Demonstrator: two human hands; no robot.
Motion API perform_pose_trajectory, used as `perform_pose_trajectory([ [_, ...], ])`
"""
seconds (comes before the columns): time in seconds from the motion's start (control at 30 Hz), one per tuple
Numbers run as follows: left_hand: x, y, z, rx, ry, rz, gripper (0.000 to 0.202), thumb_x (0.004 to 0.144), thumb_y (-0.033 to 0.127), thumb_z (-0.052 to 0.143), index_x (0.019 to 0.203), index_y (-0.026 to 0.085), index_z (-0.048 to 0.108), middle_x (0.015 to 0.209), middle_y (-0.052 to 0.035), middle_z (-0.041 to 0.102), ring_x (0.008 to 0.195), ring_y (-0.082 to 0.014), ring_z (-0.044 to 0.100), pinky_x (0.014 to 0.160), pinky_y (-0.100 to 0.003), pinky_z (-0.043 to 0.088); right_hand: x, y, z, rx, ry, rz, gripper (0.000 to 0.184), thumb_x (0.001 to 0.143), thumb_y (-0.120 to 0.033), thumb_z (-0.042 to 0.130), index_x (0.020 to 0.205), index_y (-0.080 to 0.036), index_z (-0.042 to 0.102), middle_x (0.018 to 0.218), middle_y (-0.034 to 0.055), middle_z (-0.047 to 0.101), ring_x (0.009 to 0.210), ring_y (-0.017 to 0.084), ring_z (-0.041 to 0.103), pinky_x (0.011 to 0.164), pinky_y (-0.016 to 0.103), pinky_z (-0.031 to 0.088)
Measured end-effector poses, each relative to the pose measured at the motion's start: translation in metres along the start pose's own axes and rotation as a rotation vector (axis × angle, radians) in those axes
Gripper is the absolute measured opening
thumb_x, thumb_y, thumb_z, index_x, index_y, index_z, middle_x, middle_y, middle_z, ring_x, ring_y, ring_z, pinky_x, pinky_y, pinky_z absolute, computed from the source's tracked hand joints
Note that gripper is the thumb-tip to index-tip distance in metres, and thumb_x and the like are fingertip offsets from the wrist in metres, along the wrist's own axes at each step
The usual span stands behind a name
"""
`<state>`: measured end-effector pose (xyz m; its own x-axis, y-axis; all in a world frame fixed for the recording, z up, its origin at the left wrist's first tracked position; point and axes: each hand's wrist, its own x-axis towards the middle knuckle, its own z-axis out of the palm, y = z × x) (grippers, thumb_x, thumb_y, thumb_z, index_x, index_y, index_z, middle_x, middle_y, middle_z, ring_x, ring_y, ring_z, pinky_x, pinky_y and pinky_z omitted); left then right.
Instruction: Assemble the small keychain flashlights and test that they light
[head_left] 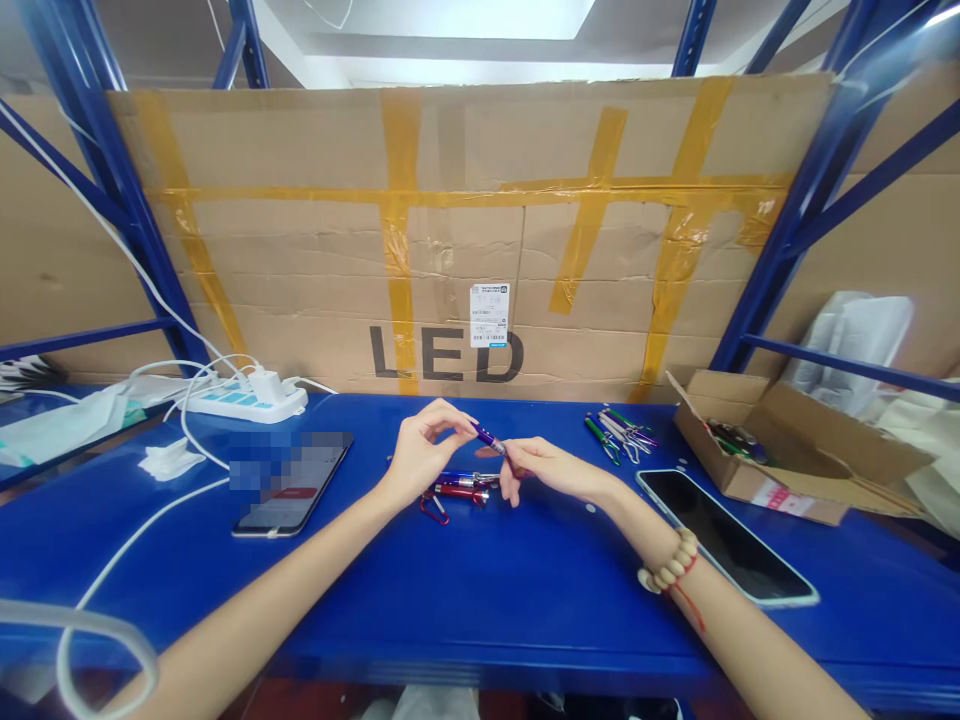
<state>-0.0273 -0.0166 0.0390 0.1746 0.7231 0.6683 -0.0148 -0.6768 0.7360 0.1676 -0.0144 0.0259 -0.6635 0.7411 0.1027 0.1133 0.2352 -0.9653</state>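
A slim purple mini flashlight [489,438] with a silvery section is held up in front of me, tilted down to the right. My left hand [429,447] pinches its upper left end between thumb and fingertips. The fingers of my right hand [536,463] close around its lower right end and hide that tip. On the blue table just below lie a blue mini flashlight [461,478] and a red one [463,493] with a flared head, side by side. A red carabiner clip [435,509] is beside the red one's left end. My left hand partly covers these.
Several green, silver and purple mini flashlights with clips [619,436] lie right of centre. Further right are a phone [731,535] and an open cardboard box [787,490]. A second phone [300,490], white cables and a power strip [251,400] occupy the left. Cardboard [315,260] walls the back.
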Motion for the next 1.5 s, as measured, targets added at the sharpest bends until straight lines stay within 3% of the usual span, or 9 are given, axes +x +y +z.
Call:
perform_pose_trajectory([
  [0.13, 0.007, -0.001, -0.005, -0.131, 0.097, -0.103, 0.012, 0.064, 0.018, 0.072, 0.072, 0.015, 0.064, 0.078, -0.0016, 0.061, 0.08, -0.0135, 0.062, 0.083, -0.031, 0.049, 0.001, 0.001, -0.004, 0.07, 0.214, -0.06, 0.054, 0.082, -0.06, 0.044, 0.106, -0.015, 0.06, 0.093, 0.009, 0.066, 0.079, 0.016, 0.062, 0.082, 0.035, 0.046],
  [0.23, 0.006, -0.002, -0.005, -0.108, 0.062, -0.087, 0.013, 0.064, 0.016, 0.072, 0.076, 0.015, 0.065, 0.082, -0.0018, 0.06, 0.082, -0.0129, 0.061, 0.086, -0.03, 0.048, 0.003, -0.002, 0.001, 0.068, 0.294, -0.087, 0.053, 0.083, -0.061, 0.041, 0.111, -0.02, 0.06, 0.114, 0.0095, 0.061, 0.103, 0.019, 0.057, 0.094, 0.036, 0.04],
  [0.33, 0.002, -0.002, -0.001, -0.041, -0.027, -0.086, 0.015, 0.066, 0.014, 0.069, 0.081, 0.016, 0.068, 0.083, -0.0018, 0.057, 0.079, -0.0117, 0.059, 0.083, -0.029, 0.049, 0.006, -0.002, 0.013, 0.098, 0.196, -0.051, 0.055, 0.083, -0.063, 0.039, 0.097, -0.016, 0.063, 0.093, 0.0095, 0.066, 0.088, 0.018, 0.061, 0.086, 0.035, 0.044],
  [0.43, -0.002, -0.002, 0.001, 0.059, -0.109, -0.066, 0.012, 0.071, 0.014, 0.065, 0.081, 0.017, 0.07, 0.078, -0.0014, 0.054, 0.073, -0.0105, 0.055, 0.076, -0.026, 0.05, 0.009, 0.002, 0.022, 0.1, 0.157, -0.079, 0.045, 0.079, -0.059, 0.05, 0.084, -0.015, 0.06, 0.065, 0.0, 0.056, 0.058, 0.01, 0.054, 0.066, 0.028, 0.044],
  [0.53, -0.004, -0.001, 0.001, 0.121, -0.193, -0.027, 0.01, 0.073, 0.016, 0.063, 0.081, 0.017, 0.07, 0.077, -0.0019, 0.053, 0.072, -0.0109, 0.054, 0.075, -0.027, 0.049, 0.011, 0.008, 0.023, 0.062, 0.227, -0.084, 0.045, 0.081, -0.059, 0.047, 0.086, -0.016, 0.059, 0.055, -0.0061, 0.039, 0.049, 0.007, 0.038, 0.054, 0.024, 0.037],
  [0.63, -0.003, -0.003, 0.002, 0.092, -0.228, -0.085, 0.018, 0.07, 0.022, 0.067, 0.088, 0.017, 0.067, 0.08, -0.0024, 0.055, 0.077, -0.0128, 0.055, 0.08, -0.029, 0.047, 0.011, 0.012, 0.018, -0.128, 0.323, -0.095, 0.05, 0.082, -0.062, 0.041, 0.08, -0.015, 0.061, 0.056, -0.0039, 0.044, 0.052, 0.009, 0.04, 0.055, 0.025, 0.037],
  [0.73, -0.002, -0.008, 0.002, -0.003, -0.146, -0.231, 0.028, 0.073, 0.033, 0.064, 0.096, 0.018, 0.062, 0.088, -0.0042, 0.06, 0.088, -0.017, 0.057, 0.084, -0.031, 0.044, 0.01, 0.014, 0.014, -0.314, 0.367, -0.137, 0.043, 0.082, -0.055, 0.046, 0.086, -0.016, 0.066, 0.076, 0.0023, 0.064, 0.071, 0.015, 0.055, 0.068, 0.028, 0.042],
  [0.87, -0.001, -0.017, 0.001, -0.116, -0.043, -0.357, 0.033, 0.083, 0.042, 0.044, 0.097, 0.018, 0.062, 0.096, -0.0061, 0.063, 0.102, -0.0209, 0.055, 0.088, -0.033, 0.04, 0.01, 0.015, 0.012, -0.392, 0.382, -0.127, 0.034, 0.082, -0.044, 0.051, 0.095, -0.018, 0.069, 0.1, 0.0063, 0.069, 0.092, 0.021, 0.061, 0.082, 0.032, 0.044],
  [1.5, -0.002, -0.013, 0.008, -0.271, 0.073, -0.622, 0.035, 0.078, 0.039, 0.041, 0.083, 0.015, 0.065, 0.081, -0.0066, 0.067, 0.089, -0.0213, 0.059, 0.083, -0.034, 0.04, 0.008, 0.014, 0.01, -0.555, 0.426, -0.07, 0.033, 0.085, -0.047, 0.047, 0.094, -0.024, 0.069, 0.1, 0.0027, 0.068, 0.091, 0.019, 0.06, 0.079, 0.03, 0.045],
])
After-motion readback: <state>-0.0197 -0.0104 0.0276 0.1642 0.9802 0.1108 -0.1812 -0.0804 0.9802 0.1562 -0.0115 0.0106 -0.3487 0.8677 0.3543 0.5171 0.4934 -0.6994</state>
